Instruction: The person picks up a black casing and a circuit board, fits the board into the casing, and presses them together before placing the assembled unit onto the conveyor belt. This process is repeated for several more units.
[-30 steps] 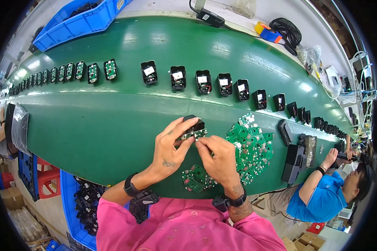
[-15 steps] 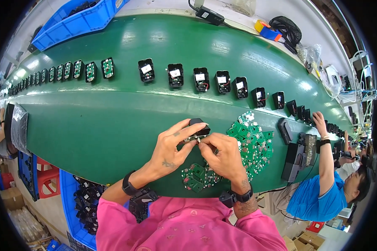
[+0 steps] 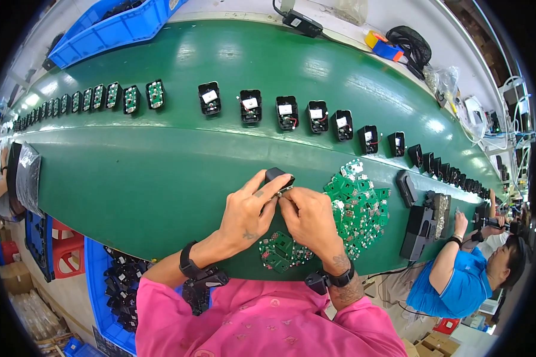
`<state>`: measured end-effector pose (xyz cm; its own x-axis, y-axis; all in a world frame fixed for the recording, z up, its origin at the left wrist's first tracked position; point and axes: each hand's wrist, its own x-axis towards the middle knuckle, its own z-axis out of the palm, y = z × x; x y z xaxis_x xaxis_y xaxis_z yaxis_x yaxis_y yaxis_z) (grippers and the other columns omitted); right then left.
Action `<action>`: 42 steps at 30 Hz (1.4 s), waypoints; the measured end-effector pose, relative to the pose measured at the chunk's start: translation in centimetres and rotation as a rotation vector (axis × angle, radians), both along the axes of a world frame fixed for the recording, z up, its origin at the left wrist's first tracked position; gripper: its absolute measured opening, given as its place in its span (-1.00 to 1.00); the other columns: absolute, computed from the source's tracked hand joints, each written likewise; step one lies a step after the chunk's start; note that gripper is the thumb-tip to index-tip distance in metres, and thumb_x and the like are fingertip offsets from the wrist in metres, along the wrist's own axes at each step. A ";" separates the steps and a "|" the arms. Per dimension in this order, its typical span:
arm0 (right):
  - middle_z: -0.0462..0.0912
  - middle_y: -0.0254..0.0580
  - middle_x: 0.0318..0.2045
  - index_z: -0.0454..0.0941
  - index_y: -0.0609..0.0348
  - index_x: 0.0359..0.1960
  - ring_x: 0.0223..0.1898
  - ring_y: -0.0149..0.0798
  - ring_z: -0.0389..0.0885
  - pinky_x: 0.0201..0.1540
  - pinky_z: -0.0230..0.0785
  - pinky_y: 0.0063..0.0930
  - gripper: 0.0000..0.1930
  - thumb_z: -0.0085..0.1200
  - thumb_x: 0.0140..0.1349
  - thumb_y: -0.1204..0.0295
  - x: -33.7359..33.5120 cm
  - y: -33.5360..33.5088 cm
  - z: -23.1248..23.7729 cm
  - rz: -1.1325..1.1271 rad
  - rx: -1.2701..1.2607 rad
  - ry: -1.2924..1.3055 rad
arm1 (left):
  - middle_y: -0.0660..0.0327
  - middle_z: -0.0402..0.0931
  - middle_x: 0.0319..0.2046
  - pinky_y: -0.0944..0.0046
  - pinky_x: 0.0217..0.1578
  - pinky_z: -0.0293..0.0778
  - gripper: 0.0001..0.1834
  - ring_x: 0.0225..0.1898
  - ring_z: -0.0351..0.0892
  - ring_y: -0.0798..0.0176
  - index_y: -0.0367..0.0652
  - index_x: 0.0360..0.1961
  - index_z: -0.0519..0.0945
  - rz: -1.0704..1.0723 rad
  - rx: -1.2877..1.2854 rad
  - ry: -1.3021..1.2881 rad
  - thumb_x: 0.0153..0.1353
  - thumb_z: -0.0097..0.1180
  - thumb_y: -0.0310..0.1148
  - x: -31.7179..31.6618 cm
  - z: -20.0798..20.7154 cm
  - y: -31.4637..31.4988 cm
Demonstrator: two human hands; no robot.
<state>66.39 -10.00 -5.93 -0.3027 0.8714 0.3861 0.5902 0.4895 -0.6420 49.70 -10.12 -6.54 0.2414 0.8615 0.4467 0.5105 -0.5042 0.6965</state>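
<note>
My left hand [image 3: 245,215] is closed round a small black plastic housing [image 3: 276,174], held above the green bench in front of me. A sliver of circuit board [image 3: 286,188] shows at its near side, between the hands. My right hand [image 3: 313,215] has its thumb and fingers pinched together at that side; what they grip is largely hidden, and I cannot tell whether it is the board or a wire. Just right of my right hand lies a heap of loose green circuit boards [image 3: 363,211]. A smaller pile of boards [image 3: 280,251] lies below my hands.
Across the bench [image 3: 131,178] runs a row of open black housings [image 3: 286,113], those at left with green boards [image 3: 155,94]. Blue bins stand at far left [image 3: 110,33] and lower left [image 3: 104,297]. A black device [image 3: 418,232] and a person in blue [image 3: 449,279] are at right.
My hands have drawn closer together around the housing, and less of the board shows. At right, the co-worker's hand has pulled back from the row of housings toward their body.
</note>
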 end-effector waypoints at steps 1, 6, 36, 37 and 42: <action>0.59 0.00 -0.54 0.58 0.32 -0.42 -0.52 0.03 0.60 -0.44 0.40 -0.21 -0.94 0.16 0.12 0.56 -0.2 0.0 0.0 -0.013 0.027 0.016 | -0.06 0.57 -0.04 0.17 -0.22 0.63 -0.47 -0.15 0.68 -0.07 -0.11 0.12 0.59 -0.003 -0.030 -0.044 0.06 0.19 -0.67 0.0 0.1 0.1; 0.60 -0.11 -0.56 0.58 0.30 -0.35 -0.59 -0.28 0.57 -0.51 0.37 -0.38 -0.91 0.20 0.23 0.52 -0.4 -0.3 0.5 -0.143 0.057 0.126 | -0.01 0.50 0.04 0.24 -0.28 0.61 -0.52 -0.25 0.67 0.12 -0.08 0.16 0.55 -0.059 -0.172 -0.277 0.19 0.11 -0.60 0.0 0.8 0.7; 0.47 -0.41 -0.69 0.58 0.34 -0.49 -0.61 -0.56 0.31 -0.56 0.14 -0.57 -0.77 0.21 0.28 0.42 0.2 0.5 1.4 -0.093 -0.070 0.351 | -0.12 0.53 0.08 0.10 0.01 0.56 -0.38 0.07 0.58 -0.18 -0.10 0.22 0.51 -0.031 0.039 -0.286 0.08 0.01 -0.74 0.8 0.6 1.3; 0.45 -0.40 -0.70 0.58 0.34 -0.50 -0.62 -0.56 0.30 -0.57 0.14 -0.57 -0.75 0.22 0.28 0.41 0.3 0.5 1.8 -0.062 -0.132 0.381 | -0.12 0.53 0.09 0.10 0.02 0.56 -0.38 0.07 0.58 -0.19 -0.11 0.23 0.49 -0.026 0.064 -0.298 0.10 0.01 -0.73 1.0 0.6 1.4; 0.42 -0.43 -0.72 0.57 0.36 -0.52 -0.64 -0.60 0.26 -0.61 0.09 -0.58 -0.72 0.23 0.28 0.40 0.7 0.6 2.2 -0.126 -0.103 0.326 | -0.08 0.59 0.00 0.21 -0.12 0.57 -0.41 -0.13 0.68 0.03 -0.13 0.25 0.47 -0.002 -0.106 -0.369 0.16 -0.03 -0.73 1.2 1.0 1.1</action>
<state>67.09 -9.40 -3.68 -0.0657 0.9333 0.3530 0.3979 0.3490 -0.8485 50.94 -9.05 -5.59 0.0831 0.9071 0.4126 0.2151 -0.4206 0.8814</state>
